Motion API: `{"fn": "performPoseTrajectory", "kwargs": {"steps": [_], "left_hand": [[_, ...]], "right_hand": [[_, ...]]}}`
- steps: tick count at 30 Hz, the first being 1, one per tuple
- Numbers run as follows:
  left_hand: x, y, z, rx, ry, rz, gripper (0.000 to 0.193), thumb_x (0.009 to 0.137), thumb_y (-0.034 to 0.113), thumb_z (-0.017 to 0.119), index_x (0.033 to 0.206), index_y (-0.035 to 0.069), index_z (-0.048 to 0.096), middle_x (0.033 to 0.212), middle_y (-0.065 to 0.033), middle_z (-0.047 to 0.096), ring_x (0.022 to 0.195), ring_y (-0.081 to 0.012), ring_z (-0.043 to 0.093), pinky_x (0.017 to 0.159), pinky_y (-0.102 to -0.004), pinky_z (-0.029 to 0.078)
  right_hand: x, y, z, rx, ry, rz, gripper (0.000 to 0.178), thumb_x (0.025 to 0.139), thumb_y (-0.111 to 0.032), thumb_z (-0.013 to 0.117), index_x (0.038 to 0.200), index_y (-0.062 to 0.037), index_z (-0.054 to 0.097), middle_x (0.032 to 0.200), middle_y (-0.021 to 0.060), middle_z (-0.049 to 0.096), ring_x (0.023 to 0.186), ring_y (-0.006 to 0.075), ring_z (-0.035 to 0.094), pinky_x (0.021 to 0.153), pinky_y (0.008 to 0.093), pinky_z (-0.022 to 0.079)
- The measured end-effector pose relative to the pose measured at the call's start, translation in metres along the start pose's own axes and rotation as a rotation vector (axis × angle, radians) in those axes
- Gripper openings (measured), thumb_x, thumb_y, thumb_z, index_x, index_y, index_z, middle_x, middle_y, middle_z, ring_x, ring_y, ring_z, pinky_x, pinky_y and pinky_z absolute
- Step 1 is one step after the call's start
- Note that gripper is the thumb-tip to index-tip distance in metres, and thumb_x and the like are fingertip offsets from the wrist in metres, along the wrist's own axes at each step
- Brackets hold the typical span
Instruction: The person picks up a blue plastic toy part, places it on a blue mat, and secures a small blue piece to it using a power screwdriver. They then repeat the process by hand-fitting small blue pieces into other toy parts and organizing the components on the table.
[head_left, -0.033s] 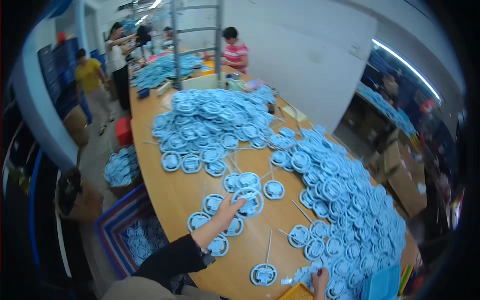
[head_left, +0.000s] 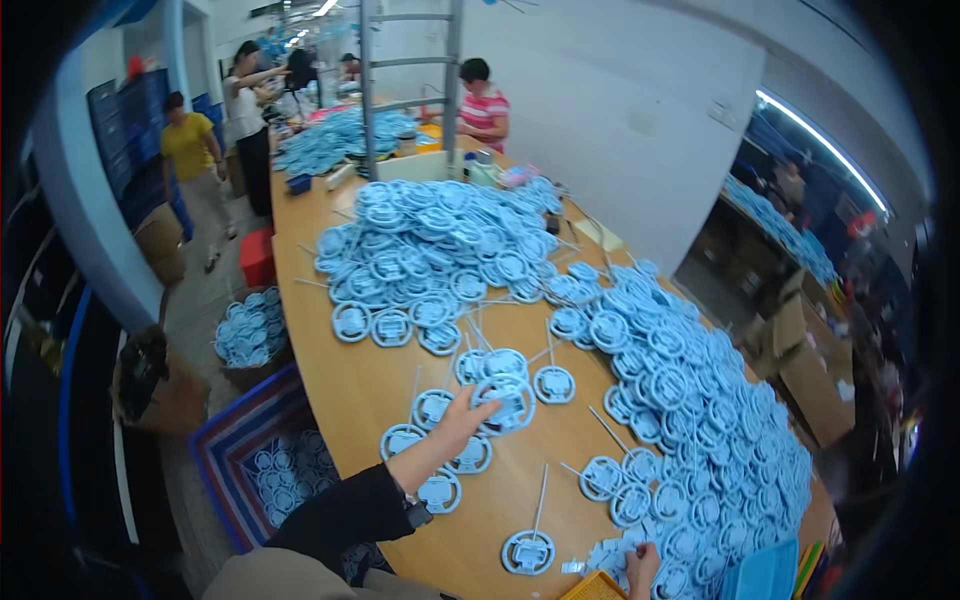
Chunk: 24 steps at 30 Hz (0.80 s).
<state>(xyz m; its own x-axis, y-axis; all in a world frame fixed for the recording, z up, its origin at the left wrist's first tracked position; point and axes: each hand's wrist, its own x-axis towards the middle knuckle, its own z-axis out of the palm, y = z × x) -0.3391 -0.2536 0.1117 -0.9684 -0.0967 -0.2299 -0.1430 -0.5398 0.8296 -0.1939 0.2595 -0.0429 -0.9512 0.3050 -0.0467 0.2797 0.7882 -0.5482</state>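
My left hand (head_left: 458, 422) grips the rim of a light-blue round plastic part (head_left: 517, 402), a ring with a detailed centre, raised over the middle of the table. Several like parts lie loose around it, some with thin stems, such as a single part (head_left: 527, 552) near the front edge. At the lower right, my right hand (head_left: 642, 570) has its fingers pinched together beside small pale-blue pieces (head_left: 608, 553); what is between them is too small to make out. A yellow basket (head_left: 592, 588) sits just left of that hand, partly cut off by the frame.
Large heaps of the blue parts cover the far table (head_left: 440, 235) and its right side (head_left: 700, 440). A blue tray (head_left: 765, 572) stands at the right front. A striped bag (head_left: 225, 435) with more parts is on the floor at left. People stand and work farther back.
The whole view has shifted slightly, so the scene sits a little to the right. Both hands keep nearly the same places, the left with the round part in its grip.
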Motion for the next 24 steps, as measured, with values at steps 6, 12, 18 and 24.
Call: {"fn": "performPoseTrajectory", "kwargs": {"steps": [6,12,18,24], "left_hand": [[-0.037,-0.037,0.025,0.518,-0.273,0.137,0.055,0.081,0.018,0.068,0.128,0.006,0.041,0.11,-0.0068,0.058,0.101,-0.0147,0.055,0.082,-0.0306,0.048],[-0.07,-0.107,0.068,0.278,-0.371,0.097,0.046,0.084,0.016,0.065,0.124,0.005,0.045,0.109,-0.0055,0.053,0.101,-0.0121,0.051,0.084,-0.0278,0.045],[-0.081,-0.108,0.064,0.292,-0.436,0.09,0.044,0.084,0.013,0.064,0.122,0.005,0.043,0.106,-0.0051,0.053,0.098,-0.0109,0.051,0.081,-0.027,0.046],[-0.089,-0.113,0.068,0.306,-0.376,0.167,0.05,0.077,0.011,0.07,0.12,0.005,0.045,0.105,-0.007,0.056,0.096,-0.0127,0.054,0.081,-0.0282,0.047]], "right_hand": [[-0.002,-0.189,-0.019,1.17,-0.211,0.277,0.007,0.084,-0.007,0.054,0.088,-0.0067,0.05,0.071,0.0058,0.056,0.056,0.0164,0.056,0.047,0.0284,0.051],[-0.025,-0.268,0.028,1.471,-0.354,0.304,0.009,0.088,-0.011,0.057,0.091,-0.0053,0.05,0.074,0.0086,0.061,0.058,0.0196,0.063,0.051,0.0318,0.057],[-0.044,-0.275,0.021,1.373,-0.225,0.228,0.013,0.087,-0.009,0.058,0.094,-0.004,0.048,0.074,0.0097,0.062,0.052,0.0191,0.062,0.049,0.0294,0.056],[-0.048,-0.274,0.014,1.323,-0.232,0.238,0.016,0.085,-0.003,0.06,0.095,0.0004,0.047,0.073,0.0094,0.06,0.059,0.0176,0.063,0.054,0.0281,0.055]]}}
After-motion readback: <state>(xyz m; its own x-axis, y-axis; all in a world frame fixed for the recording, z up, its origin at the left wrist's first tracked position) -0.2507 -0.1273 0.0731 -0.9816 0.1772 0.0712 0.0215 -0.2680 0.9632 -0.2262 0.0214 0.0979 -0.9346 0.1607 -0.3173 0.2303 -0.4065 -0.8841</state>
